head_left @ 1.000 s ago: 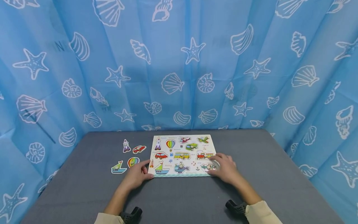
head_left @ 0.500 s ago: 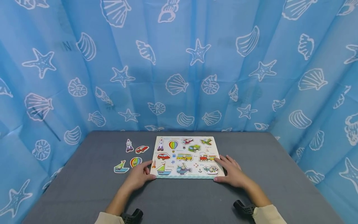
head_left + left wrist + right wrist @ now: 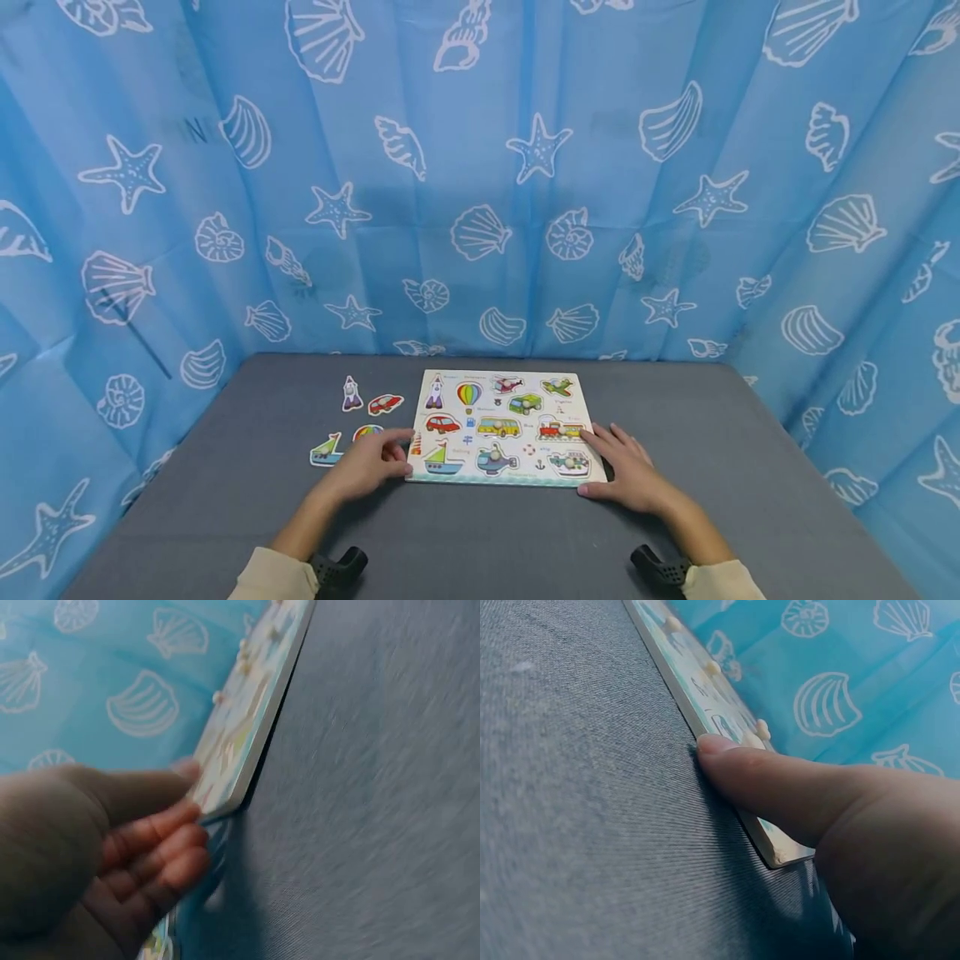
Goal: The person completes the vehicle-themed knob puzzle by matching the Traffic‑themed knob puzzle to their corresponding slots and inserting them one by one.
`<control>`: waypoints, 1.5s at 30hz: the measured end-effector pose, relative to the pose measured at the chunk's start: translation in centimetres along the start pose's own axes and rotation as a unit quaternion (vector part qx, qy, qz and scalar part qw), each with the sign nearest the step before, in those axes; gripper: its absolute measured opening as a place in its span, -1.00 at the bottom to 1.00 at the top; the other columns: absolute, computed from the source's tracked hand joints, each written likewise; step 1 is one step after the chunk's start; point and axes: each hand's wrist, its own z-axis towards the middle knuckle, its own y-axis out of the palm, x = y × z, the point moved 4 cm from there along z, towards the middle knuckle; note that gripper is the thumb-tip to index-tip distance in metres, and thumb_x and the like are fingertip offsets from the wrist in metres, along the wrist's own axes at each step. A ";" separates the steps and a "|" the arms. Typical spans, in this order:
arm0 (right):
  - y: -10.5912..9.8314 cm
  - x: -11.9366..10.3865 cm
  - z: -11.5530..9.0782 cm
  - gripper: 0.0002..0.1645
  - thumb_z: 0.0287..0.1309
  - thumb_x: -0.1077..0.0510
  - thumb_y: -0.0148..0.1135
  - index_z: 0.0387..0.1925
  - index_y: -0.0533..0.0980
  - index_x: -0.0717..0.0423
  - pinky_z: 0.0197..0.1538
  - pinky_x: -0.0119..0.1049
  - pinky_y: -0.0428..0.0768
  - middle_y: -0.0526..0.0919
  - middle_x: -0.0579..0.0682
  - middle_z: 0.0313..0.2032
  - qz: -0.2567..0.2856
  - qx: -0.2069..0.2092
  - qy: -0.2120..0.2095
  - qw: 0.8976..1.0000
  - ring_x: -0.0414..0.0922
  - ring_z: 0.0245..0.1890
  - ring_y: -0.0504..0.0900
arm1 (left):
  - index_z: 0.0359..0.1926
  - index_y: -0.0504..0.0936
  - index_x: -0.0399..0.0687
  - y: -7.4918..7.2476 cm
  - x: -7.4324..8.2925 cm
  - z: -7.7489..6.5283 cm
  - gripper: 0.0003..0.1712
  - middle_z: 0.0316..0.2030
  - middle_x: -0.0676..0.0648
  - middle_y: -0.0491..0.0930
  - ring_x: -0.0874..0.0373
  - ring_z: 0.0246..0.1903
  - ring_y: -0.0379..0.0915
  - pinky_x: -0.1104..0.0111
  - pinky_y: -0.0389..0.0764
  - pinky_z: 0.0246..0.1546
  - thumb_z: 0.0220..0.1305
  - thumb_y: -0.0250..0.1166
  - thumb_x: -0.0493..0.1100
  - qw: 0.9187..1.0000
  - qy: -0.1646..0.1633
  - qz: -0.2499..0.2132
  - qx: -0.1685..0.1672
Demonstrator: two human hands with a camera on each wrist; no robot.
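Observation:
A wooden peg puzzle board [image 3: 480, 477] with colourful vehicle pictures lies flat on the grey cloth. My left hand [image 3: 365, 463] is at its near left corner, thumb and forefinger touching the left edge and the other fingers loosely bent, as the left wrist view shows. At the near right corner my right hand [image 3: 628, 475] rests with thumb [image 3: 742, 769] along the front edge and fingers spread by the right edge. Knobbed pieces sit in the board, among them a ship [image 3: 570, 464], a train [image 3: 561, 428] and a bus [image 3: 498, 427].
Left of the board lie several loose pieces: a rocket [image 3: 352, 394], a red car [image 3: 386, 405], a sailboat [image 3: 326, 451] and a balloon [image 3: 366, 431] partly hidden behind my left hand. A blue shell-patterned curtain [image 3: 480, 167] hangs behind the table [image 3: 480, 542].
My right hand has drawn back from over the ship piece to the board's near right corner. My left hand stays at the left edge. The head view has shifted slightly.

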 end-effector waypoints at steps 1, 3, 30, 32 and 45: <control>0.0 0.0 -0.1 0.11 -0.05 -0.30 0.42 0.41 0.25 0.16 0.22 0.40 -0.09 0.18 0.33 0.38 0.000 0.000 -0.002 1.000 0.41 0.38 -0.04 | 0.18 0.54 -0.24 -0.2 -0.1 0.3 -0.45 -0.48 0.07 0.48 0.18 -0.52 0.36 0.37 0.38 -0.55 0.15 0.42 -0.25 1.000 0.007 0.001 0.007; -0.1 -0.1 -0.2 0.10 -0.04 -0.29 0.42 0.41 0.24 0.17 0.22 0.40 -0.10 0.17 0.32 0.38 0.002 0.001 -0.003 1.000 0.41 0.38 -0.04 | 0.15 0.57 -0.22 -0.7 -0.2 0.8 -0.50 -0.48 0.08 0.48 0.19 -0.53 0.35 0.35 0.39 -0.56 0.18 0.40 -0.25 0.999 0.017 0.000 0.033; 0.0 -0.2 -0.2 0.10 -0.05 -0.30 0.42 0.40 0.26 0.17 0.22 0.39 -0.07 0.19 0.32 0.37 -0.005 0.010 -0.007 1.000 0.41 0.37 -0.02 | -0.08 0.69 -0.17 -5.3 -4.3 5.6 -0.66 -0.22 -0.12 0.55 -0.07 -0.16 0.45 0.02 0.45 -0.14 0.17 0.43 -0.08 0.965 -0.104 0.165 0.176; -0.1 -0.3 -0.3 0.10 -0.05 -0.30 0.41 0.40 0.26 0.17 0.22 0.39 -0.07 0.19 0.32 0.37 -0.005 0.008 -0.007 1.000 0.41 0.37 -0.02 | -0.10 0.69 -0.18 -5.3 -4.5 5.7 -0.67 -0.22 -0.13 0.55 -0.08 -0.16 0.47 0.02 0.45 -0.15 0.17 0.43 -0.09 0.965 -0.105 0.161 0.177; -0.1 0.0 -0.3 0.10 -0.05 -0.31 0.41 0.41 0.26 0.16 0.23 0.39 -0.10 0.18 0.29 0.38 0.002 0.002 0.000 1.000 0.40 0.38 -0.04 | -0.14 0.69 -0.21 -5.4 -5.1 5.9 -0.70 -0.13 -0.21 0.61 -0.24 0.22 0.28 -0.06 0.38 0.05 0.20 0.41 -0.09 0.969 -0.139 0.130 0.159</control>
